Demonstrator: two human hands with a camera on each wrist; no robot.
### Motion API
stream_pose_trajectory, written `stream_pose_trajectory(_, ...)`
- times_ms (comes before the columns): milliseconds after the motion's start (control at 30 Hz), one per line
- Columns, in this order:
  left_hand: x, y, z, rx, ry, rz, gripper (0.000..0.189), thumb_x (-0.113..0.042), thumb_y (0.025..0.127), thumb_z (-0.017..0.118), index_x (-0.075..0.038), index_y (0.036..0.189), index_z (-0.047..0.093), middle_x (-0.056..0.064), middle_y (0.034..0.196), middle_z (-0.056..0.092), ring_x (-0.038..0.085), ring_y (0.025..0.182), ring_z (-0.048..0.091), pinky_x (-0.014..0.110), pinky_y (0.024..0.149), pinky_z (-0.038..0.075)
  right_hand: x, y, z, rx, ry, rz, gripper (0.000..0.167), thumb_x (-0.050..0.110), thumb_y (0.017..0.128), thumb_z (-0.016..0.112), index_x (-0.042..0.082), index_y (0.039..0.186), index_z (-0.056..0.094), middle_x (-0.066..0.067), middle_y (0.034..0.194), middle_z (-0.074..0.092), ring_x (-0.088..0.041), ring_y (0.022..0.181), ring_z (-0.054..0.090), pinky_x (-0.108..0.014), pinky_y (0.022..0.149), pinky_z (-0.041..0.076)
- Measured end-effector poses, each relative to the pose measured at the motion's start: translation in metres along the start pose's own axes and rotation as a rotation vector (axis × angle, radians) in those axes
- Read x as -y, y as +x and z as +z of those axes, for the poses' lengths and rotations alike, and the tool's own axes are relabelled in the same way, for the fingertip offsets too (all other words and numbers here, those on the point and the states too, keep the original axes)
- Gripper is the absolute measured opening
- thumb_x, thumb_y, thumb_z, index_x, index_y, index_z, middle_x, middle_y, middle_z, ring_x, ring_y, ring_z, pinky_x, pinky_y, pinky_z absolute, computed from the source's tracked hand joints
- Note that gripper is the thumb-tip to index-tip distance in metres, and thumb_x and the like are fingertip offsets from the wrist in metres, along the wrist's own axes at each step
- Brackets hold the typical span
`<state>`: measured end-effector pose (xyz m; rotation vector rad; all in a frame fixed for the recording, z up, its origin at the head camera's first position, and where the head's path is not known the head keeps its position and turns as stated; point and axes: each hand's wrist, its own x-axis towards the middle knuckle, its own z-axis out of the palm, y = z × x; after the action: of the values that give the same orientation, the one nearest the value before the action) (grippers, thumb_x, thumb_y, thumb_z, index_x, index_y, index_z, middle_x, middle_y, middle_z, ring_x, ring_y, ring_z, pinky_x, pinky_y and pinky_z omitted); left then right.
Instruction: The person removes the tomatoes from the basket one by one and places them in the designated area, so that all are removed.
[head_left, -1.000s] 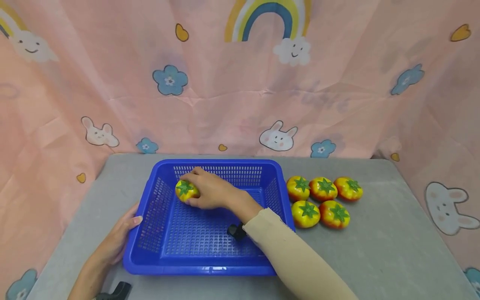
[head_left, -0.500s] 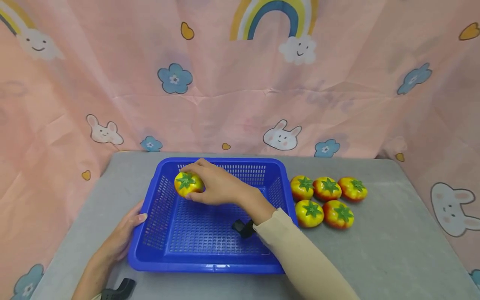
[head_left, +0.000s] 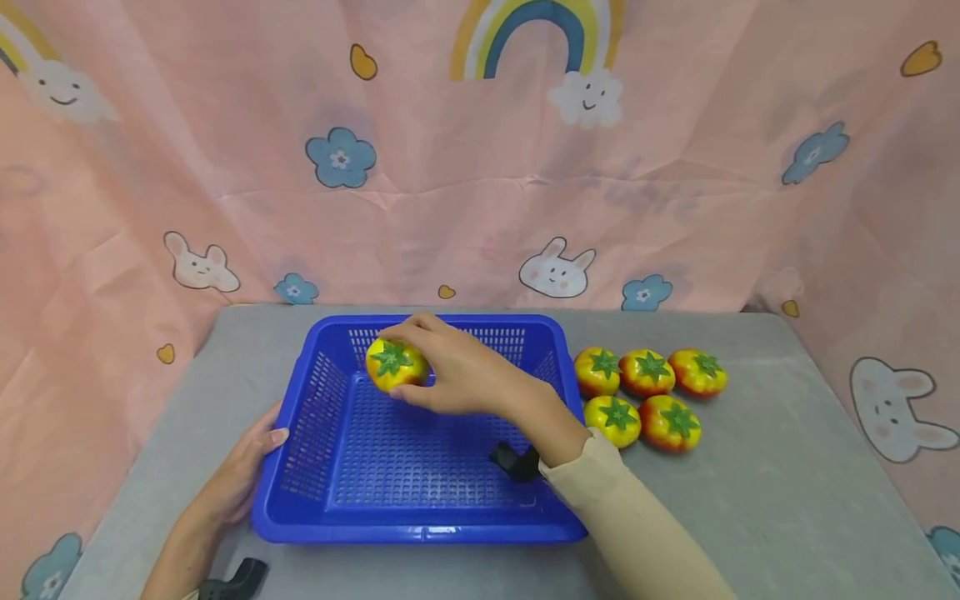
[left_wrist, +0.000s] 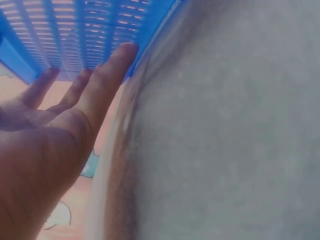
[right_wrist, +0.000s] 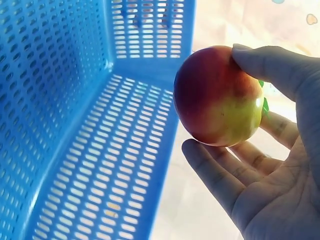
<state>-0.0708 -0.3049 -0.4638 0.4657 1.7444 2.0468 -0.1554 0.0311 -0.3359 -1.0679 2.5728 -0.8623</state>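
Observation:
In the head view my right hand (head_left: 468,367) is over the back left part of a blue plastic basket (head_left: 431,533). Its thumb and fingertips grip a red-and-yellow toy tomato (head_left: 390,363) with a green star-shaped top. The right wrist view shows that tomato (right_wrist: 220,97) held between thumb and fingers, beside the basket's slotted walls (right_wrist: 125,145). At the basket's left side rests my left hand (head_left: 240,467), thumb tip on the rim. Its fingers (left_wrist: 105,80) lie fairly straight against the outer wall in the left wrist view.
Several more toy tomatoes (head_left: 647,372) stand in two rows just right of the basket on the grey table (head_left: 787,492). A pink printed cloth (head_left: 420,225) hangs behind and at both sides. Black wrist devices (head_left: 513,461) sit at both wrists.
My right hand has lifted the tomato from low in the basket's back left area and shifted it slightly right. The left hand has stayed at the basket's side.

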Motion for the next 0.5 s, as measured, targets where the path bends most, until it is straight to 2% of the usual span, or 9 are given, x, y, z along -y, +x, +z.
stream_pose_trajectory(300,-0.004,-0.001,0.002,-0.031,0.044,-0.020,0.060,-0.016,0.109,0.026,-0.020,0.168,0.013,-0.016,0.146,0.058,0.011,0.128,0.066,0.037,0.098,0.061,0.000,-0.022,-0.009,-0.035,0.003,0.007,0.065,0.031,0.097,0.077,0.024,0.156,0.050,-0.002,0.148,0.053,-0.015,0.114,0.061,-0.028,0.094,0.060)
stream_pose_trajectory(500,-0.004,0.000,0.001,-0.033,0.039,-0.032,0.066,-0.017,0.109,0.026,-0.010,0.170,0.000,-0.017,0.148,0.057,0.012,0.129,0.066,0.038,0.099,0.061,-0.003,-0.036,-0.015,-0.080,-0.009,0.004,0.066,0.030,0.097,0.078,0.024,0.156,0.050,-0.001,0.152,0.051,-0.017,0.121,0.061,-0.034,0.101,0.059)
